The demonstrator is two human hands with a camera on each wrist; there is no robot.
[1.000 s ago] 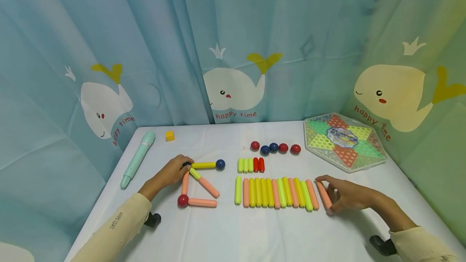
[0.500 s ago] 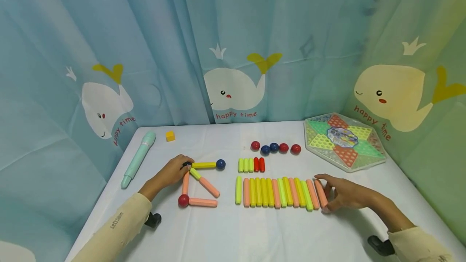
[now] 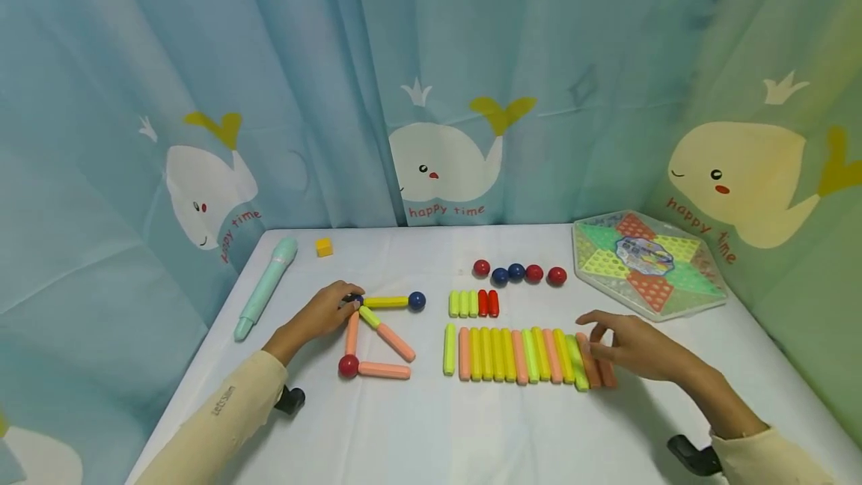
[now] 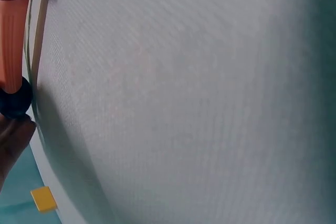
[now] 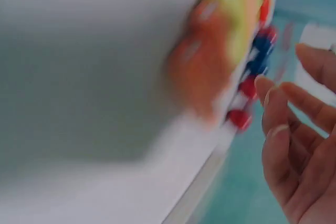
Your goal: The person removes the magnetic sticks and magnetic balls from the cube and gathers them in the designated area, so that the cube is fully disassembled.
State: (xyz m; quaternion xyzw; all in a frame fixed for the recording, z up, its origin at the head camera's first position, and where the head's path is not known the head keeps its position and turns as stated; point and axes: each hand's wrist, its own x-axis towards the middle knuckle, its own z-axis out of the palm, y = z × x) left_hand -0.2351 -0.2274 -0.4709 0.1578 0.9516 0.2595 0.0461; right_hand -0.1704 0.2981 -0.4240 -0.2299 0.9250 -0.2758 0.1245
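My left hand (image 3: 323, 313) grips a dark blue ball (image 3: 358, 299) at the top corner of a figure of sticks. Its fingertips meet the ball (image 4: 14, 99) in the left wrist view. A yellow stick (image 3: 386, 302), a salmon stick (image 3: 352, 334) and a lime-and-salmon piece (image 3: 393, 340) spread from that corner. A red ball (image 3: 348, 366) joins the upright salmon stick to a lower salmon stick (image 3: 384, 370). My right hand (image 3: 636, 346), fingers loosely bent and holding nothing, hovers over the right end of a stick row (image 3: 508, 354), partly hiding salmon sticks (image 5: 202, 61).
Short lime and red sticks (image 3: 474, 304) lie behind the row, with several red and blue balls (image 3: 516, 272) farther back. A hexagonal game board (image 3: 646, 260) lies back right. A mint tube (image 3: 266, 288) and yellow cube (image 3: 324, 247) lie left. A patterned curtain (image 3: 552, 171) closes the back.
The right hand pushed the last salmon stick leftward against the row, then let go and shifted left over the row's end. The left hand stays at the blue ball. The head view shifts slightly.
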